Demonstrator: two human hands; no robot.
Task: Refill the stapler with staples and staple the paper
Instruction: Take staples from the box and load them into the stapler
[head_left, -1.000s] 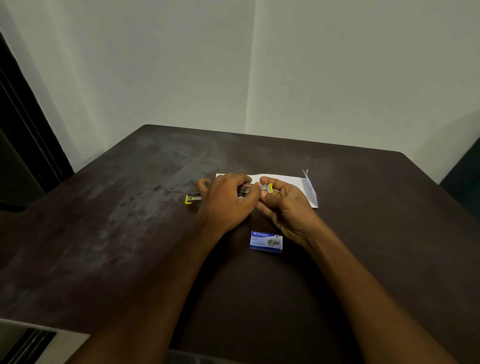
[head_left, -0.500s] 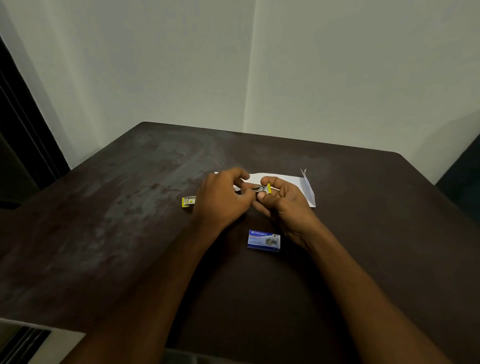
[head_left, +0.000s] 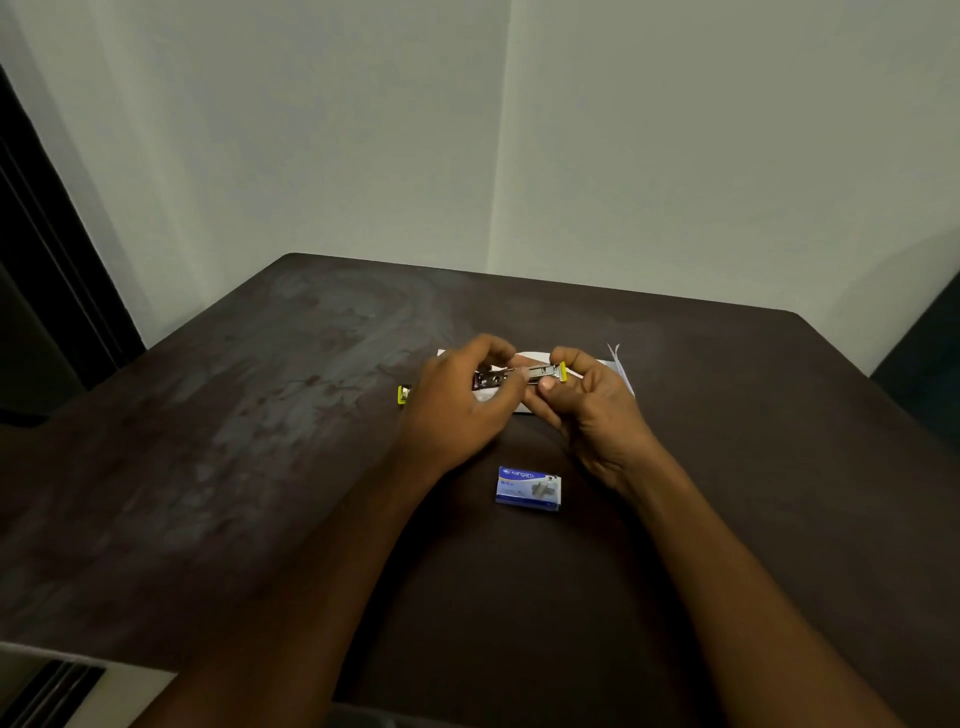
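Both forearms bare, converging forward. Left hand (head_left: 454, 415): back up, fingers curled, pinching the stapler (head_left: 540, 373). Right hand (head_left: 592, 415): just beside the left, thumb and forefinger pinching the same piece, other fingers curled.

A dark brown table (head_left: 249, 467) fills the lower and middle frame, its top mottled with pale, dull smears on the left half and its far corners rounded. Behind it stand two plain off-white walls (head_left: 311, 156), meeting in a vertical corner seam (head_left: 500, 130) just right of centre. At the left edge, a dark frame (head_left: 41, 270) with vertical ridges runs down behind the table. A dark shape (head_left: 930, 353) shows at the right edge, too dim to identify. In the lower left corner lies a pale slatted object (head_left: 57, 686).
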